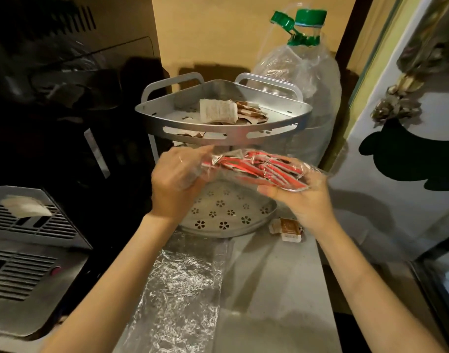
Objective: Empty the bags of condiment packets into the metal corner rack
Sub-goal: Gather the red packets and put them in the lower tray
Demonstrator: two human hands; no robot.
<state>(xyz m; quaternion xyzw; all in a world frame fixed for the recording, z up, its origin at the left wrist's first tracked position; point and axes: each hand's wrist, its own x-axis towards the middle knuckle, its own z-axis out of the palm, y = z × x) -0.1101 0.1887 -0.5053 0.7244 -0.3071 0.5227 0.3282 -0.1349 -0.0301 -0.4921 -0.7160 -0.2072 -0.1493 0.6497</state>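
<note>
A metal corner rack [226, 135] with two tiers stands at the back of the steel counter. Its top tier holds white and brown condiment packets [231, 112]. The perforated bottom tier [226, 212] looks bare. In front of the rack, between the tiers, I hold a clear plastic bag of red packets [264, 169] lying sideways. My left hand [177, 182] pinches the bag's left end. My right hand [307, 197] grips the bag from underneath at its right end.
A brown sauce packet [288, 229] lies on the counter right of the rack. An empty crumpled clear bag [182, 289] lies on the counter near me. A large plastic bottle [305, 80] stands behind the rack. A dark appliance [27, 250] is at left.
</note>
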